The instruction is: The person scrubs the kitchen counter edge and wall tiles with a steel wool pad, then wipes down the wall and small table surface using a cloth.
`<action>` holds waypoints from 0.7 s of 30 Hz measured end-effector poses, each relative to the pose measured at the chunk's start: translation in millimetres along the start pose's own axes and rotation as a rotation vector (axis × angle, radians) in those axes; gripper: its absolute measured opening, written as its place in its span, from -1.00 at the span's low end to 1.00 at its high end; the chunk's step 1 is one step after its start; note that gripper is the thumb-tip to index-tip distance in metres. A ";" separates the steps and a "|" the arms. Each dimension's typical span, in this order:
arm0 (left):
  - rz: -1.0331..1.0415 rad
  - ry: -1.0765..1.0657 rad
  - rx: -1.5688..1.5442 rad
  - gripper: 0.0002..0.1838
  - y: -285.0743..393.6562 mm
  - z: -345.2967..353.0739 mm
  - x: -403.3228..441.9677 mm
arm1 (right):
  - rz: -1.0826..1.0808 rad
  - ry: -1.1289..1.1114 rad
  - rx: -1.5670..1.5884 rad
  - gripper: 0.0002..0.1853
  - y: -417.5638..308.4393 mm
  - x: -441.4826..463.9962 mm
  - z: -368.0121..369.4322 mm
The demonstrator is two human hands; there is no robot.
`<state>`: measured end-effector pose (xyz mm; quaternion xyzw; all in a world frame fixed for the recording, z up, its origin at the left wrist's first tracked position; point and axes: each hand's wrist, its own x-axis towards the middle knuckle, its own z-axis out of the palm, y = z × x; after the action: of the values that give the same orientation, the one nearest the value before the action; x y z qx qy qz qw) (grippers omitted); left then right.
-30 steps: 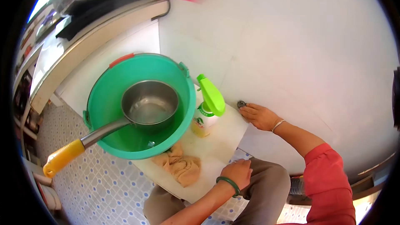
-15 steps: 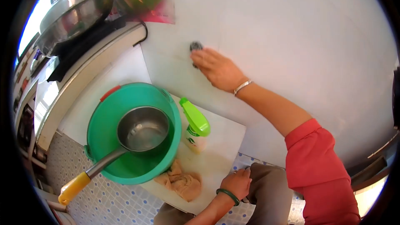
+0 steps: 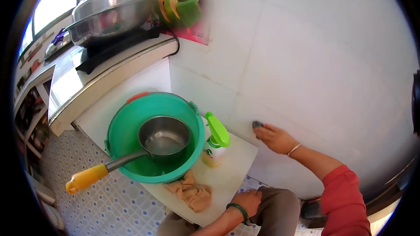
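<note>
On the low tabletop (image 3: 238, 166), the bucket (image 3: 114, 124) stands at the left, the ladle (image 3: 164, 136) in it, its handle out over the rim; the spray bottle (image 3: 213, 154) is just right of it, the crumpled cloth (image 3: 195, 196) in front.

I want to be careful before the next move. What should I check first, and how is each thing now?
1. Scouring pad in right hand: ok, at the fingers.
2. Pad pressing firmly on wall: cannot tell.
3. Left hand resting at the knee: ok.
4. Spray bottle upright: ok.
5. Pan handle inside bucket: not ok, it sticks out past the rim; perhaps easy to bump.
6. Cloth folded: not ok, crumpled.
</note>
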<state>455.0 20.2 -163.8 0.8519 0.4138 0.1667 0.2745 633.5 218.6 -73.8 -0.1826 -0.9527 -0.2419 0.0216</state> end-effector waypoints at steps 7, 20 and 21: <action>-0.014 -0.066 0.041 -0.72 2.3 -13.3 -4.7 | 0.130 0.317 -0.259 -0.66 45.8 103.9 -75.6; 0.000 -0.002 0.028 -0.74 -7.9 -14.9 -7.2 | -0.007 0.006 0.220 -0.69 -30.5 23.2 38.2; 0.003 -0.018 0.042 -0.75 -8.7 -13.2 -7.7 | 0.088 -0.013 0.300 -0.68 -38.4 20.9 32.4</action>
<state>438.3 22.8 -159.0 0.8596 0.4133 0.1506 0.2602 601.8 209.4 -117.1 -0.2205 -0.9694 -0.0944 0.0530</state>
